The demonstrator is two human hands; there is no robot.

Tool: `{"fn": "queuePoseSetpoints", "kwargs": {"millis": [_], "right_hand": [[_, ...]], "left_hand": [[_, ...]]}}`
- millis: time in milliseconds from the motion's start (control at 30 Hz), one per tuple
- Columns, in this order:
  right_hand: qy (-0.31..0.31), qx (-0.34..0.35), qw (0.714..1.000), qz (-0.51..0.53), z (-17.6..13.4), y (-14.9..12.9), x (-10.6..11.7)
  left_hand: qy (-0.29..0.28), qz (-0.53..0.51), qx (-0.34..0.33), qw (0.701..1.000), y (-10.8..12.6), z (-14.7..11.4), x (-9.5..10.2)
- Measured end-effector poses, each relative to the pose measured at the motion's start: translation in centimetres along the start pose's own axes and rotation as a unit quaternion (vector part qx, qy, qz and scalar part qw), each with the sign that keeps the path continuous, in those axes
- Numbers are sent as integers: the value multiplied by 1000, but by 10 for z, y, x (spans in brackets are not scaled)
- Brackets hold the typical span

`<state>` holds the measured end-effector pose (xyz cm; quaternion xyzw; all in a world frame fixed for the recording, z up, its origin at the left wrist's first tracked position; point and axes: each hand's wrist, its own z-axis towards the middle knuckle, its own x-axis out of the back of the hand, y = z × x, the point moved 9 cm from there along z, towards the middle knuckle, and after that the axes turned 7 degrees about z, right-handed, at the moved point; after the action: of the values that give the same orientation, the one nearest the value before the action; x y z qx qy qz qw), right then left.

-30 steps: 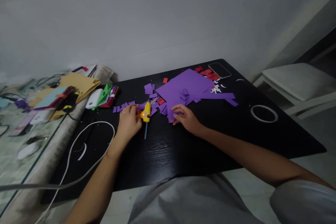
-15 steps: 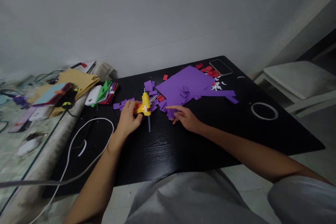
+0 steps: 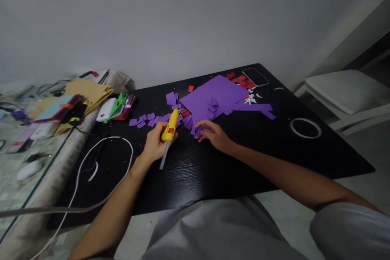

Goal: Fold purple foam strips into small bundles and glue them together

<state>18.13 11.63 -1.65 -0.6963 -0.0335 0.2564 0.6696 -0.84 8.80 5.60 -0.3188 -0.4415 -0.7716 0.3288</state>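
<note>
My left hand (image 3: 156, 142) is wrapped round the handle of a yellow hot glue gun (image 3: 171, 126), held tilted above the table with its rear end toward me. A translucent glue stick (image 3: 164, 156) sticks out of that rear end. To the right, my right hand (image 3: 215, 135) has its fingers curled over a small purple paper piece (image 3: 198, 132) at the near corner of the purple sheet (image 3: 225, 89). The fingers partly hide that piece. Small purple pieces (image 3: 141, 121) lie scattered beyond and left of the glue gun.
Red scraps (image 3: 243, 81), white scraps (image 3: 250, 98) and a phone (image 3: 255, 77) lie at the back right of the black table (image 3: 231, 170). A white ring (image 3: 305, 128) is on the right. A white cable (image 3: 81, 174) loops at left, near folded coloured sheets (image 3: 123, 107).
My left hand has lifted and turned the glue gun, so its nozzle points away and its rear end toward me. My right fingers have curled in at the purple pieces.
</note>
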Motion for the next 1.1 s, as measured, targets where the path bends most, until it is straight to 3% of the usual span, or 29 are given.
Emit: {"fn": "queuePoseSetpoints", "kwargs": {"millis": [200, 533, 733, 1100], "right_hand": [[37, 7, 999, -1, 0, -5, 3], [62, -6, 998, 14, 0, 4, 9], [41, 0, 999, -3, 0, -1, 5], [45, 8, 999, -7, -2, -1, 6]], "left_hand": [[-3, 26, -90, 996, 16, 1, 0], [-6, 22, -39, 999, -1, -2, -1], [-41, 8, -50, 998, 8, 1, -4], [-74, 15, -58, 995, 4, -1, -11]]}}
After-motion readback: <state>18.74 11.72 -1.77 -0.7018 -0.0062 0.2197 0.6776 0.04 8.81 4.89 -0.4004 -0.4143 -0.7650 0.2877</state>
